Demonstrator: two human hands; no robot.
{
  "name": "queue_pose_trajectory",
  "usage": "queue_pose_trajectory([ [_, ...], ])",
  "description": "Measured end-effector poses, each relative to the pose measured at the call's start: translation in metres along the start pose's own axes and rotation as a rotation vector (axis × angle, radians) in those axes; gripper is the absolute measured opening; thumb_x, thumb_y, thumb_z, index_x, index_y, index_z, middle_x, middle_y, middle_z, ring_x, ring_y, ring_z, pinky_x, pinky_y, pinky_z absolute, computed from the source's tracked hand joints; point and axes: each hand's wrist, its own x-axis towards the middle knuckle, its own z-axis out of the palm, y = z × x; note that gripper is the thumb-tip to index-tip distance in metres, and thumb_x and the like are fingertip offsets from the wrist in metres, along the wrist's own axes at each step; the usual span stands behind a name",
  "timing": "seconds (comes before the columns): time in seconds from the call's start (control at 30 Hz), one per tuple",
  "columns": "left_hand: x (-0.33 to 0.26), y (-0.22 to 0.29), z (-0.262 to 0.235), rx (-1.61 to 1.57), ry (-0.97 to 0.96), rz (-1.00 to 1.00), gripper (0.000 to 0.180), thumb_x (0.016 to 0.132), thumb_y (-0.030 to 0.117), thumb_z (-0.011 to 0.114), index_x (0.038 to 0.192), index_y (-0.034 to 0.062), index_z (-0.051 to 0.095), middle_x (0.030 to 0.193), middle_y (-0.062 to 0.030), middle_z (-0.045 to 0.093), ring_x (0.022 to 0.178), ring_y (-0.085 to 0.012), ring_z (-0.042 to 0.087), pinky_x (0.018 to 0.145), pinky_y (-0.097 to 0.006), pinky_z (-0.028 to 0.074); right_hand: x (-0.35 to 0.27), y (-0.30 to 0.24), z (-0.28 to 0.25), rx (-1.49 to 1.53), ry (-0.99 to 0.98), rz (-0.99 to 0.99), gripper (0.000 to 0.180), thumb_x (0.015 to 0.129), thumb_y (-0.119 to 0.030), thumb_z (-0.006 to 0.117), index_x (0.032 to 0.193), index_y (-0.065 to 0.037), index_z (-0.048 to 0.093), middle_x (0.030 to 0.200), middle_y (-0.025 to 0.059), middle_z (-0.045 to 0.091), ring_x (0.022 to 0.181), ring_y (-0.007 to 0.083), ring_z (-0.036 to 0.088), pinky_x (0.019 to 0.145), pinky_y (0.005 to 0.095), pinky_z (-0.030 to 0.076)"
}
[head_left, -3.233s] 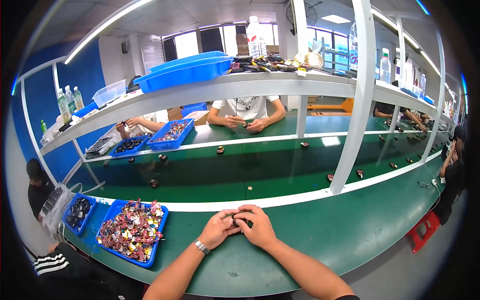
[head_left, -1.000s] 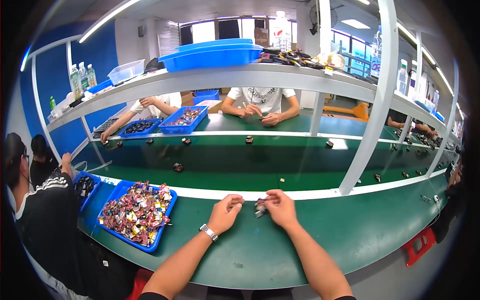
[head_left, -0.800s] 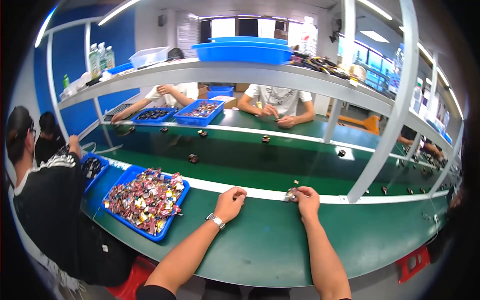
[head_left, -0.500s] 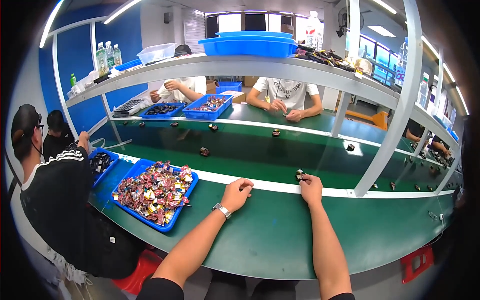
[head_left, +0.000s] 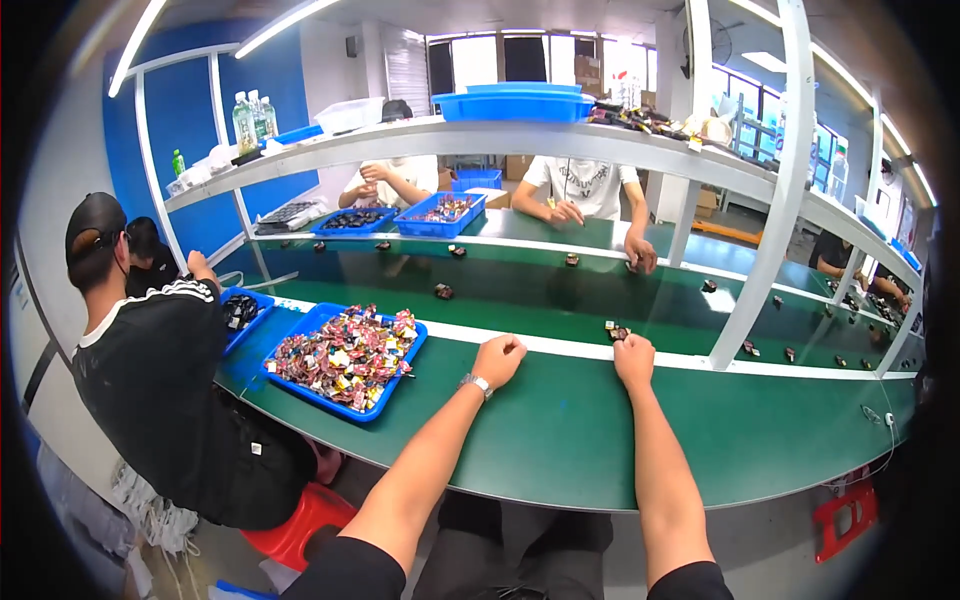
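My left hand (head_left: 500, 362) is closed, fingers curled, over the near green bench beside the pale strip; whether anything is inside cannot be seen. A wristwatch circles that wrist. My right hand (head_left: 634, 362) rests at the pale strip, its fingers pinched together. At its fingertips, over the belt's near edge, is a small dark electronic part with a whitish patch (head_left: 618, 331); my fingers partly hide the grip. Left of my left hand stands a blue tray (head_left: 372, 412) heaped with small reddish, yellow and black parts (head_left: 345, 355).
Scattered small parts (head_left: 444, 291) lie along the green belt (head_left: 520, 300). A metal post (head_left: 762, 220) rises right of my right hand, under a grey shelf (head_left: 560, 143). A co-worker in black (head_left: 160, 380) sits at left; a co-worker in white (head_left: 590, 190) reaches over the belt opposite.
The whole view has shifted slightly. My left fingers have curled tighter. My right hand stays by the part. The co-worker opposite has stretched one hand out toward the belt.
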Motion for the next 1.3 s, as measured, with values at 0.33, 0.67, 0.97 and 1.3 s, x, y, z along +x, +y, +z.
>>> queue_pose_trajectory([
  [0.33,0.006,0.005,-0.019,1.015,-0.04,0.197,0.024,0.078,0.026,0.056,0.071,0.0079,0.069,0.074,-0.0148,0.068,0.076,-0.034,0.064,0.073,-0.046,0.05,-0.007,0.002,-0.004,0.122,-0.077,-0.114,0.024,0.07,-0.01,0.057,0.057,0.003,0.041,0.054,0.0195,0.045,0.048,0.0318,0.041,0.051,0.0443,0.037],
  [0.67,0.028,0.095,-0.032,1.318,-0.343,1.309,0.023,0.071,0.025,0.064,0.053,0.0125,0.054,0.056,-0.0019,0.054,0.061,-0.0192,0.053,0.064,-0.033,0.042,0.006,0.011,0.0,0.177,-0.036,-0.091,0.031,0.07,-0.007,0.058,0.053,-0.001,0.032,0.047,0.0084,0.037,0.046,0.0168,0.034,0.048,0.0369,0.032],
  [0.97,-0.047,0.149,0.027,0.968,-0.537,1.816,0.022,0.06,0.017,0.06,0.053,0.0125,0.04,0.054,0.0015,0.04,0.053,-0.0151,0.044,0.052,-0.029,0.036,-0.001,0.01,-0.01,0.385,-0.008,-0.185,0.038,0.078,-0.01,0.063,0.055,-0.003,0.033,0.05,0.0035,0.033,0.049,0.014,0.03,0.05,0.0346,0.031],
  [1.3,-0.065,0.12,0.065,0.833,-0.621,1.801,0.019,0.061,0.023,0.06,0.054,0.0129,0.046,0.056,-0.0002,0.046,0.055,-0.0161,0.047,0.054,-0.031,0.036,-0.046,-0.091,-0.03,0.985,-1.532,-0.164,0.037,0.094,-0.026,0.056,0.11,0.004,0.069,0.124,0.0176,0.062,0.117,0.0274,0.056,0.102,0.0381,0.044],
])
